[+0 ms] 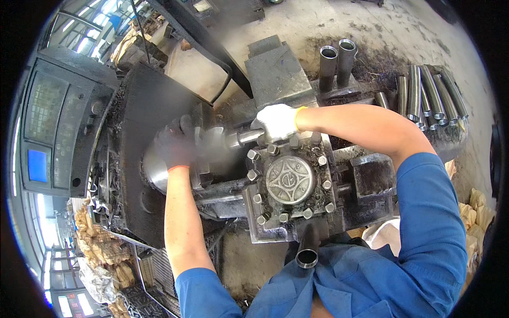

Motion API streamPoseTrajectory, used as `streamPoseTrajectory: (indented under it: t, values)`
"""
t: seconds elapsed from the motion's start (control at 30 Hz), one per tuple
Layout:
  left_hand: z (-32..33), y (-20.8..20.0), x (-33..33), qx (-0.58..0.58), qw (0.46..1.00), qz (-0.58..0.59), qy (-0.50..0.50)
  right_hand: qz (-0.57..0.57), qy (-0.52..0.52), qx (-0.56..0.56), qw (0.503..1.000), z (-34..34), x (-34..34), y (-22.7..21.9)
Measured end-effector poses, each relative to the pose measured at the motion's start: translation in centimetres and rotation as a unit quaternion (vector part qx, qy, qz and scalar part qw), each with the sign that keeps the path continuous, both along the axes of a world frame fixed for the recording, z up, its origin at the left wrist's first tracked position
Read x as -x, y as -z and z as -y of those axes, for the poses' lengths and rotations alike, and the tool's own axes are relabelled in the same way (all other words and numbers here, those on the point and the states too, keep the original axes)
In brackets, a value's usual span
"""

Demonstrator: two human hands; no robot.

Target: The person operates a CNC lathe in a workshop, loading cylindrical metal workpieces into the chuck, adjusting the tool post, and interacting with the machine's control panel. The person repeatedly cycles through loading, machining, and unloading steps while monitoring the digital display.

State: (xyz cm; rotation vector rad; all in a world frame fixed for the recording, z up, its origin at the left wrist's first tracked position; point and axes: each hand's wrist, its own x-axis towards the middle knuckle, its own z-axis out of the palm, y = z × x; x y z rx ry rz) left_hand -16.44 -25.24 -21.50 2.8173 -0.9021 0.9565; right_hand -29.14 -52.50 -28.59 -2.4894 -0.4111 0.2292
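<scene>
My right hand (278, 122), in a white glove with a yellow cuff, is closed around the end of a shiny metal tube (247, 138). The tube points left toward the lathe chuck (156, 168), and a blur hides where the two meet. My left hand (177, 144) wears a dark, dirty glove with a red cuff and is against the chuck area; its fingers are smeared and dark. Just below my right hand sits the square tool post (289, 180), ringed with several bolts and topped by a round star-patterned cap.
One open-ended tube (307, 253) juts toward my body below the tool post. Two tubes (338, 63) stand upright behind, and several more tubes (435, 98) lie piled at far right. A control panel (66, 116) with a blue screen rises at left. Dark shavings litter the machine.
</scene>
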Motion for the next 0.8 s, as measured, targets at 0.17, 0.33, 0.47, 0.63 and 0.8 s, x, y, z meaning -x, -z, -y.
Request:
streamPoseTrajectory:
  t: [0.17,0.33,0.47,0.63,0.8]
  values:
    - [0.1,0.4,-0.2,-0.006,1.0,0.0,0.002,0.037,-0.001,0.032,0.999,0.5,1.3,-0.2]
    - [-0.4,0.4,0.0,-0.008,0.999,-0.032,-0.022,0.029,0.103,0.037,0.994,8.9,7.3,-4.1]
    - [-0.9,0.4,-0.4,-0.098,0.994,-0.031,-0.031,0.116,0.293,-0.007,0.949,16.2,14.9,-5.2]
    - [0.1,-0.1,-0.6,-0.009,0.989,-0.134,-0.061,0.182,0.4,0.065,0.896,19.0,21.7,-1.5]
    - [-1.5,-0.1,-1.1,-0.03,0.998,-0.063,-0.009,0.126,0.48,-0.06,0.866,18.0,26.2,3.4]
